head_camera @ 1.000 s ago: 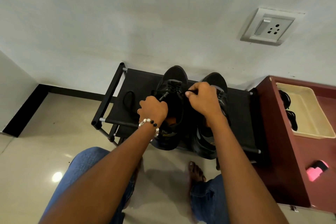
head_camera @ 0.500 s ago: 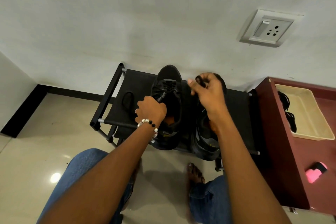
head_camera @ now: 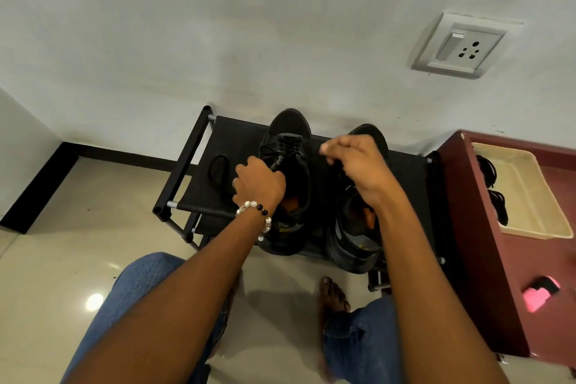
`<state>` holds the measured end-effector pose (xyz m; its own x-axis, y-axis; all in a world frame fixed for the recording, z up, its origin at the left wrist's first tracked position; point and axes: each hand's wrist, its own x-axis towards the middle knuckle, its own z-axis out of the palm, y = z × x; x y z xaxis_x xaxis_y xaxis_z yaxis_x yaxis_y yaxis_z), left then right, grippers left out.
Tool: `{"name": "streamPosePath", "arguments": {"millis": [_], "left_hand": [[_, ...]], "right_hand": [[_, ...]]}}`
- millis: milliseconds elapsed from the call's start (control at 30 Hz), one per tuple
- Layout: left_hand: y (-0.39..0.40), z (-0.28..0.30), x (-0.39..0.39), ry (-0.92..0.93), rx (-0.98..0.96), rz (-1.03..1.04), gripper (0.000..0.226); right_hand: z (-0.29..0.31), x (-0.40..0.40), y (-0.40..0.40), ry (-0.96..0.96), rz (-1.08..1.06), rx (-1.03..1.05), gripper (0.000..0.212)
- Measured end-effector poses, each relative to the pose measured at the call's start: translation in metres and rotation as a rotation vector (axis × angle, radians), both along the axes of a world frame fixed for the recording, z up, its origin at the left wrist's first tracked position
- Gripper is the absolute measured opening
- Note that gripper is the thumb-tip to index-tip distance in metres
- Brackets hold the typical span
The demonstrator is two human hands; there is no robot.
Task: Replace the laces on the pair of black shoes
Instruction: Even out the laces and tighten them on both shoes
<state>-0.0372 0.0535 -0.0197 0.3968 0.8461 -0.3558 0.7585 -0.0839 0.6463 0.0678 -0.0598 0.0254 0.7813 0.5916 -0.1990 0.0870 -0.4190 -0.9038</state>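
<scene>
— We're lacing the left shoe (head_camera: 288,162) on the rack (head_camera: 199,137): left hand (head_camera: 258,182) curling around the lace (head_camera: 285,150)'s end, right hand (head_camera: 353,162) pinching something dark.

— Next, probably, we're threading another eyelet — carefully.

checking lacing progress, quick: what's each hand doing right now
Left hand: grips one end of the lace at the left shoe.
Right hand: fingers curled, pinching the other lace end.

head view, looking down, close
</scene>
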Motion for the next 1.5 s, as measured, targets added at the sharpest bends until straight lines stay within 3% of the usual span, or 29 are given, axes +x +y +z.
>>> {"name": "streamPosePath", "arguments": {"millis": [67, 133, 233, 367, 500, 633, 800, 933, 1000, 1067, 1133, 1233, 1367, 1500], "left_hand": [[0.000, 0.001, 0.000, 0.011, 0.001, -0.005, 0.036], [0.000, 0.001, 0.000, 0.020, 0.010, -0.012, 0.036], [-0.001, 0.001, 0.001, 0.027, 0.020, -0.013, 0.035], [-0.001, 0.002, 0.001, 0.032, 0.015, -0.013, 0.033], [0.000, 0.001, 0.001, 0.039, 0.007, -0.007, 0.034], [-0.002, 0.002, 0.002, 0.036, -0.001, 0.001, 0.034], [-0.003, 0.001, 0.001, 0.037, 0.005, -0.011, 0.036], [-0.003, 0.002, 0.002, 0.040, 0.003, -0.007, 0.035], [-0.002, 0.001, 0.002, 0.039, -0.001, -0.011, 0.035], [-0.001, 0.002, 0.002, 0.039, -0.002, -0.011, 0.034], [-0.001, 0.002, 0.002, 0.038, -0.007, -0.006, 0.035], [-0.001, 0.003, 0.002, 0.019, -0.022, 0.003, 0.035], [-0.002, 0.004, 0.002, -0.001, -0.034, 0.012, 0.036], [-0.002, 0.003, 0.004, 0.000, -0.024, 0.007, 0.036]], "right_hand": [[0.001, 0.010, -0.008, -0.044, -0.083, 0.071, 0.015], [-0.005, 0.014, -0.012, -0.127, -0.097, 0.008, 0.009], [-0.016, 0.006, -0.002, -0.275, 0.038, -0.182, 0.032], [-0.022, -0.005, 0.018, -0.325, 0.152, -0.210, 0.048], [-0.023, -0.009, 0.020, -0.370, 0.101, -0.259, 0.035], [-0.014, -0.003, 0.012, -0.276, 0.035, -0.195, 0.013], [0.003, 0.008, -0.010, 0.170, -0.250, 0.368, 0.018], [-0.004, 0.003, -0.003, 0.445, -0.217, 0.552, 0.017], [-0.007, 0.001, 0.005, 0.452, -0.204, 0.486, 0.016], [-0.014, 0.000, 0.009, 0.221, -0.148, 0.277, 0.010], [-0.026, 0.002, 0.010, -0.086, 0.006, -0.023, 0.018], [-0.028, -0.001, 0.011, -0.281, 0.150, -0.325, 0.035], [-0.021, -0.004, 0.010, -0.167, 0.082, -0.158, 0.020], [-0.026, -0.004, 0.007, 0.005, 0.029, -0.087, 0.017]]}}
